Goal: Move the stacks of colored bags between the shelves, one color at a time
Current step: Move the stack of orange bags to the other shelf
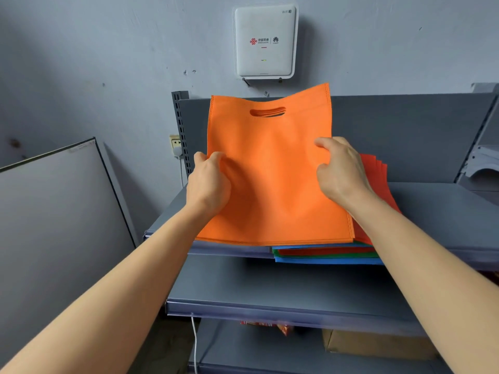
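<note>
A stack of orange bags (270,168) with a cut-out handle is tilted up over the top shelf (437,209). My left hand (209,182) grips its left edge, thumb on the front face. My right hand (341,168) grips its right side the same way. Under and behind the orange stack lie red bags (378,174) fanned out to the right, and below them blue, red and green bags (324,255) overhang the shelf's front edge.
A second grey shelf (270,292) lies below, with a cardboard box (378,344) and a white cable (195,344) lower down. A white router (264,41) hangs on the wall above. A grey board (54,211) leans at the left.
</note>
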Action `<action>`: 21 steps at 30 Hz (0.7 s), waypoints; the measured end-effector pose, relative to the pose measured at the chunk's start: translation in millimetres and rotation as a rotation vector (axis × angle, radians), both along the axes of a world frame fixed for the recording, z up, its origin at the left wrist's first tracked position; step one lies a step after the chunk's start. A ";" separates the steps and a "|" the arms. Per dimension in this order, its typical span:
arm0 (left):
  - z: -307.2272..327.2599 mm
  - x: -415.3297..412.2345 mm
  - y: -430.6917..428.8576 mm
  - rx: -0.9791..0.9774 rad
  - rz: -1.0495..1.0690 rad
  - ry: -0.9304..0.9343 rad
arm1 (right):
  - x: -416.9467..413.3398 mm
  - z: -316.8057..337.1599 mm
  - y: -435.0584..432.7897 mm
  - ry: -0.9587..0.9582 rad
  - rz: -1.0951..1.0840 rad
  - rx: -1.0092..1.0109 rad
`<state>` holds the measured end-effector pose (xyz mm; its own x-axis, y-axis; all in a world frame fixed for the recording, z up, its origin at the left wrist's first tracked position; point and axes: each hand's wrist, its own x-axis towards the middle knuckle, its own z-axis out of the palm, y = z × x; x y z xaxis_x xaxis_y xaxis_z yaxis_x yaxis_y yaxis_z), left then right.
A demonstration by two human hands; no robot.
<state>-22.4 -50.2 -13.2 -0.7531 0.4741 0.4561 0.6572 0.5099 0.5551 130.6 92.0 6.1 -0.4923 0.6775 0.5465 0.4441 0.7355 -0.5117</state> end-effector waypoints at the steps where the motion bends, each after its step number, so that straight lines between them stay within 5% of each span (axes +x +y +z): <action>1: 0.5 0.8 -2.1 0.010 -0.001 0.012 | 0.7 1.6 -3.7 0.016 0.003 0.009; 21: 7.0 138.0 -88.2 0.104 0.158 0.066 | 103.9 -3.9 -68.0 0.236 0.240 0.081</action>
